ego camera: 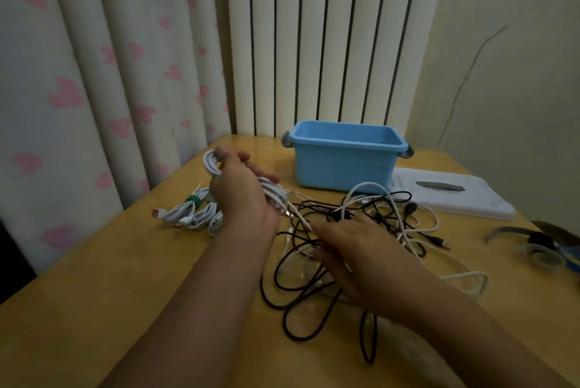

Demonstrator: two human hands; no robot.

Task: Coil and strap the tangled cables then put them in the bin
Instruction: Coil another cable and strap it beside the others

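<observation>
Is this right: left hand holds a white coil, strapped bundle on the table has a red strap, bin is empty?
Not quite. In the head view the strap on the strapped bundle is green, not red. The rest stands: the left hand holds a white coil, and the blue bin looks empty.

A room in a home: a wooden table (94, 293) stands pushed into a corner where pale curtains (94, 73) printed with pink hearts hang to the left and a tall white column radiator (323, 42) rises behind. The cream wall (502, 73) at right carries a long crack (thin and dark, running down toward the tabletop). On the table sit a small blue plastic bin (345, 168), a white lid (455, 199) beside it and a heap of household charging cables (361, 230).
</observation>
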